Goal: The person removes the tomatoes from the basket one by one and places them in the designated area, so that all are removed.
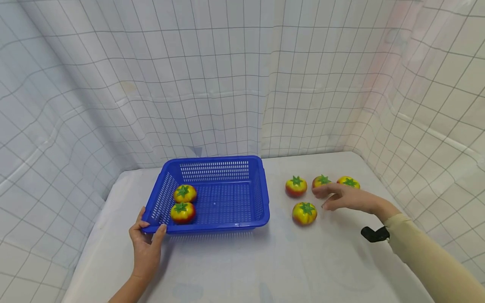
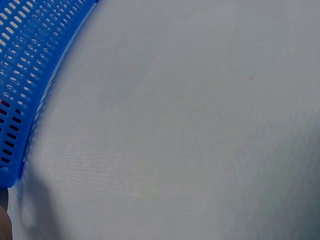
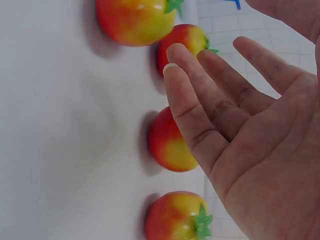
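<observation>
A blue plastic basket [image 1: 212, 229] with slotted walls stands at the centre left of the table. My left hand [image 1: 146, 250] grips its near left corner, thumb on the front rim and fingers on the side. Inside, against the left side, sit two red-and-yellow toy tomatoes [image 1: 183, 213] with green leaf tops. My right hand [image 1: 350, 200] is over the group at the right, fingers spread in the right wrist view and nothing held. The nearest tomato [image 1: 304, 213] lies left of its fingertips. Behind the hand, a tomato [image 1: 322, 181] and another tomato [image 1: 349, 182] are partly hidden.
One more toy tomato [image 1: 296, 186] lies between the basket and the hand. White cloth covers the table [image 1: 242, 269], and grid-patterned curtains [image 1: 219, 84] hang behind it and at both sides. A black strap piece [image 1: 375, 234] sticks out from the right wrist.
</observation>
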Available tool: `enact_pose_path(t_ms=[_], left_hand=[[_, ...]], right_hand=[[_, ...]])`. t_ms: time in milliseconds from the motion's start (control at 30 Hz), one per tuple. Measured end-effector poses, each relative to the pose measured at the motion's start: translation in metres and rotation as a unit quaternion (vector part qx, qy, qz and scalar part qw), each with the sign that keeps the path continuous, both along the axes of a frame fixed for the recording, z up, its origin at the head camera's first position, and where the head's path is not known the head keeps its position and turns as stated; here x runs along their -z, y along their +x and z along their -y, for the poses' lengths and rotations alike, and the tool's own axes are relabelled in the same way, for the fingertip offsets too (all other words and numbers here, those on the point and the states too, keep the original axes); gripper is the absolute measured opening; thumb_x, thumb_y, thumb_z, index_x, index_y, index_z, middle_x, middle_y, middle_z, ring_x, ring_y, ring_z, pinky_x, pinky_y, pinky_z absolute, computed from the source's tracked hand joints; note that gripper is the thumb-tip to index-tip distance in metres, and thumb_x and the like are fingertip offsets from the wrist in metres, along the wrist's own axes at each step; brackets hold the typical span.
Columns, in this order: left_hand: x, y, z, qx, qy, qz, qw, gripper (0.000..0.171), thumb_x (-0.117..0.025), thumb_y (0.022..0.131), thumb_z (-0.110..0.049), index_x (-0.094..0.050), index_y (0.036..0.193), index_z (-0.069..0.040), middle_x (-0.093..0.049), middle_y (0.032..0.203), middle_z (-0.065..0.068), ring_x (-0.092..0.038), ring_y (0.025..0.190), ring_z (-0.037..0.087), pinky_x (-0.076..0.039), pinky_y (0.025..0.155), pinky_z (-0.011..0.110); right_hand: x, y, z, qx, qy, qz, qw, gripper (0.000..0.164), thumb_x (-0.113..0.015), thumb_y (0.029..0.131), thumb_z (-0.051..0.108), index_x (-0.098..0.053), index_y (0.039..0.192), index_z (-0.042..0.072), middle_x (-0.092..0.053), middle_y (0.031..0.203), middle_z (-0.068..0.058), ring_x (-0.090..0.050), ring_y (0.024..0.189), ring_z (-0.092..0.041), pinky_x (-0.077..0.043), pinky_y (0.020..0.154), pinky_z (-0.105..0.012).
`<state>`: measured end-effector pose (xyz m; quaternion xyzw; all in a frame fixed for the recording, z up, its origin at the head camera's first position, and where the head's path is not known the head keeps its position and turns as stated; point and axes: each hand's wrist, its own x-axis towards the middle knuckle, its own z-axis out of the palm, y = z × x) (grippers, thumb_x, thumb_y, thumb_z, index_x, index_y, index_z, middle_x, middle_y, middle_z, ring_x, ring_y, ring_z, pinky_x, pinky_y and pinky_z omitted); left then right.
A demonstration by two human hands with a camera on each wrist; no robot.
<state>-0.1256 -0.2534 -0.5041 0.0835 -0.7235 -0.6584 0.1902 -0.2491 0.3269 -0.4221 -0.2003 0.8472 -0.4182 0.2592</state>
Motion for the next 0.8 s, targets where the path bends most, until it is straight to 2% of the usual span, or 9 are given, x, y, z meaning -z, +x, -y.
enact_pose_path(t_ms=[133,433,633,800], left_hand=[[0.001,0.0,0.001,0.002,0.002,-0.003,1.0,0.043,-0.06,0.104,-0.01,-0.022,0.119,-0.021,-0.008,0.169,-0.01,-0.015,0.154,0.031,-0.039,0.101,0.01],[0.0,0.002,-0.002,-0.001,0.01,-0.022,0.9997,0.041,-0.059,0.104,-0.006,-0.023,0.118,-0.02,-0.012,0.168,-0.01,-0.016,0.152,0.029,-0.038,0.1,0.008],[0.0,0.002,-0.002,0.002,0.003,-0.025,0.9997,0.041,-0.059,0.104,-0.007,-0.023,0.119,-0.018,-0.011,0.168,-0.01,-0.015,0.153,0.031,-0.039,0.099,0.008],[0.0,0.002,-0.001,0.003,-0.003,-0.024,0.9997,0.041,-0.059,0.104,-0.007,-0.023,0.119,-0.018,-0.011,0.168,-0.009,-0.015,0.153,0.031,-0.038,0.101,0.009]], right_hand=[[-0.007,-0.001,0.006,0.013,0.004,-0.021,1.0,0.056,-0.073,0.096,0.035,-0.054,0.146,0.019,-0.056,0.147,-0.008,-0.05,0.135,-0.029,-0.045,0.103,-0.035],[-0.008,-0.003,0.028,0.027,-0.008,-0.061,0.998,0.051,-0.07,0.098,0.035,-0.057,0.141,0.011,-0.061,0.136,-0.007,-0.058,0.122,-0.027,-0.051,0.097,-0.037],[-0.007,-0.006,0.043,0.039,-0.008,-0.085,0.996,0.047,-0.068,0.1,0.034,-0.058,0.14,0.014,-0.061,0.137,-0.007,-0.057,0.123,-0.027,-0.05,0.1,-0.044],[-0.013,-0.01,0.058,0.044,-0.013,-0.076,0.996,0.047,-0.069,0.099,0.038,-0.059,0.139,0.015,-0.061,0.137,-0.003,-0.058,0.122,-0.026,-0.05,0.1,-0.049]])
